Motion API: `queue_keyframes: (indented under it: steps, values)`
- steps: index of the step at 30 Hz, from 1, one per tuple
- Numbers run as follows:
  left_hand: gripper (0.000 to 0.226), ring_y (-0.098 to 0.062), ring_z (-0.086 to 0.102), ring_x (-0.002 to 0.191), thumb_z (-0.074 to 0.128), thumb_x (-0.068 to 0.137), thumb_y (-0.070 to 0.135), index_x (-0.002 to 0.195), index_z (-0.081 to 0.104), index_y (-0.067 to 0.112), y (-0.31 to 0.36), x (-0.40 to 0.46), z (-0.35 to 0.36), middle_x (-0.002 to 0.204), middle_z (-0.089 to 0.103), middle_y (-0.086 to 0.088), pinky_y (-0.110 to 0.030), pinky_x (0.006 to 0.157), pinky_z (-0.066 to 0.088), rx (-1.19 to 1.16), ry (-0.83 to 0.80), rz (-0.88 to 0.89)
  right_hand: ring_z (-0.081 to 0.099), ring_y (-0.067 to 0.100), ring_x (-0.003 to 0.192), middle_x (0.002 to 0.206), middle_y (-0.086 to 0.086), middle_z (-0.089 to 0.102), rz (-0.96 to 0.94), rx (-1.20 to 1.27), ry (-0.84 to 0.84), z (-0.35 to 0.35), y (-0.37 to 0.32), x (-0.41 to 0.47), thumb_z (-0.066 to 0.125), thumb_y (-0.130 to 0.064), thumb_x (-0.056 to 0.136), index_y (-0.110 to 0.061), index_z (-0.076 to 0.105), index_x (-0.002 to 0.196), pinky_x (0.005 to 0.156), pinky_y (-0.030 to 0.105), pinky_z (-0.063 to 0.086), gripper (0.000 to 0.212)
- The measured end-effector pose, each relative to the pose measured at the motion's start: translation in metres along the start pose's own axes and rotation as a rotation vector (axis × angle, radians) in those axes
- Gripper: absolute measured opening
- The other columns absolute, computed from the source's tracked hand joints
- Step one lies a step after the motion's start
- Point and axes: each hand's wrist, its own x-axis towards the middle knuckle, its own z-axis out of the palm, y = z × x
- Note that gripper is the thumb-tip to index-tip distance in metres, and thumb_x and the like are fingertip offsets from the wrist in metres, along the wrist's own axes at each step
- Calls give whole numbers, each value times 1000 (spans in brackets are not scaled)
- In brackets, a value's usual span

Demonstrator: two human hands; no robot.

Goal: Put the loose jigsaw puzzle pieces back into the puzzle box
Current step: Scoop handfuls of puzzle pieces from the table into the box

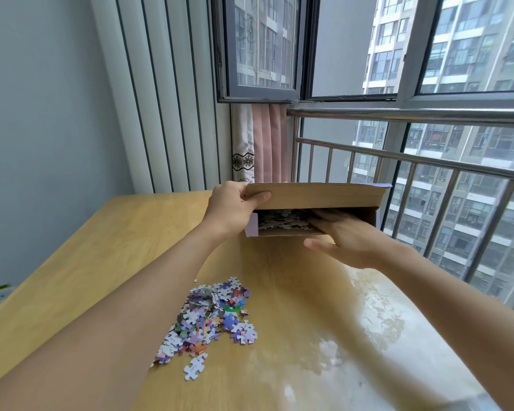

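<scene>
Loose puzzle pieces (pixel 208 320) lie heaped on the counter (pixel 72 262) nearest me. Beyond, my left hand (pixel 232 209) grips the puzzle box (pixel 315 195) flap; my right hand (pixel 347 238) reaches flat-fingered into its opening.

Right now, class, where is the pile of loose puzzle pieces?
The pile of loose pieces lies on the wooden table, nearer the camera than the puzzle box, beside the left forearm.

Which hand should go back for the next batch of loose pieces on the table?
Right. The left hand grips the puzzle box flap, holding it open, so it looks committed. The right hand has its fingers inside the opening, apparently holding nothing, and can probably draw back to the pile of pieces.
</scene>
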Motion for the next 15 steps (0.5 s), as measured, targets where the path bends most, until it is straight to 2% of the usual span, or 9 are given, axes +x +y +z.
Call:
queue_keyframes:
  steps: [2, 4, 6, 8, 10, 13, 14, 15]
  values:
    - [21, -11, 68, 96, 71, 92, 31, 111, 76, 22, 1, 1, 0, 100, 75, 9, -26, 91, 53, 4, 10, 7, 44, 16, 139, 152, -5, 48, -13, 161, 99, -2, -4, -3, 34, -74, 92, -24, 46, 150, 113, 37, 39, 78]
    - [22, -11, 68, 97, 71, 92, 31, 111, 76, 22, 2, 2, 0, 100, 75, 9, -27, 92, 53, 3, 12, 6, 56, 13, 126, 139, -6, 61, -83, 217, 120, -2, -15, -5, 36, -75, 92, -22, 58, 141, 105, 35, 47, 76]
    - [22, -11, 68, 98, 71, 92, 31, 112, 76, 22, 2, 1, 0, 101, 75, 8, -29, 94, 53, 7, -2, 1, 64, 11, 107, 120, -10, 69, -104, 165, 97, -1, -21, -5, 34, -76, 94, -26, 66, 129, 92, 35, 54, 69]
    - [21, -11, 68, 97, 71, 92, 31, 111, 76, 23, 1, -2, 1, 100, 75, 9, -29, 94, 53, 5, -11, -5, 62, 8, 87, 96, -14, 66, -10, 165, 41, -1, -17, -2, 32, -75, 95, -33, 65, 120, 80, 32, 54, 59]
    - [19, -10, 68, 96, 72, 92, 30, 109, 77, 25, -1, -5, 2, 98, 75, 11, -30, 93, 54, -11, -15, -11, 61, 10, 88, 98, -10, 67, 69, 223, -15, -1, -13, -2, 32, -74, 95, -37, 60, 126, 83, 32, 53, 56]
    - [20, -9, 68, 94, 72, 92, 30, 110, 77, 24, -5, -9, 7, 98, 75, 11, -29, 90, 54, 7, -45, -19, 63, 12, 104, 121, -8, 69, -9, 296, 57, 5, -20, -2, 35, -73, 94, -33, 59, 133, 94, 37, 52, 61]
    - [22, -10, 68, 93, 72, 92, 31, 111, 77, 22, -7, -10, 10, 98, 75, 9, -30, 89, 55, 25, -55, -33, 64, 9, 101, 119, -10, 70, -49, 305, 109, 7, -26, -3, 39, -70, 94, -30, 63, 130, 90, 35, 53, 59]
    - [24, -11, 68, 91, 72, 91, 33, 111, 77, 19, -11, -11, 12, 98, 76, 6, -30, 86, 55, 40, -63, -62, 64, 5, 90, 108, -13, 72, -89, 309, 174, 9, -33, -4, 42, -67, 94, -28, 68, 121, 81, 33, 54, 54]
